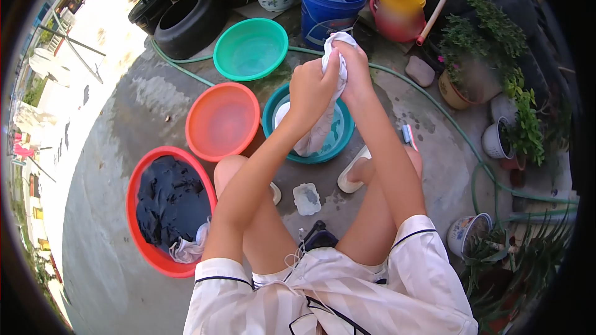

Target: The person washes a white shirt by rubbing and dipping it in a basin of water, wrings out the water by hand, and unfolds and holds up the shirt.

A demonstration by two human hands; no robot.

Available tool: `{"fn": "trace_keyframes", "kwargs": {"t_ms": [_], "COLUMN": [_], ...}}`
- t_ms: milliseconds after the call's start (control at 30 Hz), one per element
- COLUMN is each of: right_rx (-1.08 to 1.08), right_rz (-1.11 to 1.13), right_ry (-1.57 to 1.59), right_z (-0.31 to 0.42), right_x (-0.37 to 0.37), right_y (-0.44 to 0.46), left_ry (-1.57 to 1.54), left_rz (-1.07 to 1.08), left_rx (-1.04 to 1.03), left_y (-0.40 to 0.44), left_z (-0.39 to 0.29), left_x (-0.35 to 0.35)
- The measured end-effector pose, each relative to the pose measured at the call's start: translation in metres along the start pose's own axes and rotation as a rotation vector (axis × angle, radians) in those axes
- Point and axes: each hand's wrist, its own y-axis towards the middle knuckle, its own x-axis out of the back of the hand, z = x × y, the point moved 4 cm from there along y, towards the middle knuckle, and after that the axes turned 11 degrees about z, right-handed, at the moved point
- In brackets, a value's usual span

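Both my hands are closed on a white wet cloth above a teal basin [271, 108]. My left hand [311, 90] grips the cloth [316, 136] on its left side. Against its right side, slightly higher, my right hand [354, 65] holds the upper part. The lower part of the cloth hangs into the basin, where pale water and another white piece [282, 113] show. The fingertips are partly hidden by the cloth and the hands.
An orange-red basin [222, 122] and a green basin [251, 49] stand left of the teal one. A red tub [133, 211] holds dark cloth in water. Blue bucket [333, 9], brush [410, 138], small white container [307, 199], hose [434, 100] and potted plants lie around.
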Motion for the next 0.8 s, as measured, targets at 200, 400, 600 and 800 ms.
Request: {"fn": "trace_keyframes", "kwargs": {"t_ms": [200, 400, 600, 800], "right_rx": [0.013, 0.099, 0.130, 0.117], "right_rz": [-0.043, -0.019, -0.008, -0.044], "right_ry": [-0.164, -0.103, -0.306, -0.182], "right_z": [-0.020, 0.000, -0.018, -0.006], "right_x": [-0.031, 0.002, -0.034, -0.006], "right_y": [-0.031, 0.001, -0.029, -0.010], "left_ry": [-0.434, -0.137, -0.335, -0.211], "left_rz": [-0.079, -0.028, -0.086, -0.054], "left_rx": [0.067, 0.015, 0.095, -0.006], "left_y": [0.018, 0.000, 0.014, 0.005], "left_z": [0.029, 0.008, 0.028, 0.019], "left_x": [0.022, -0.005, 0.019, -0.007]}}
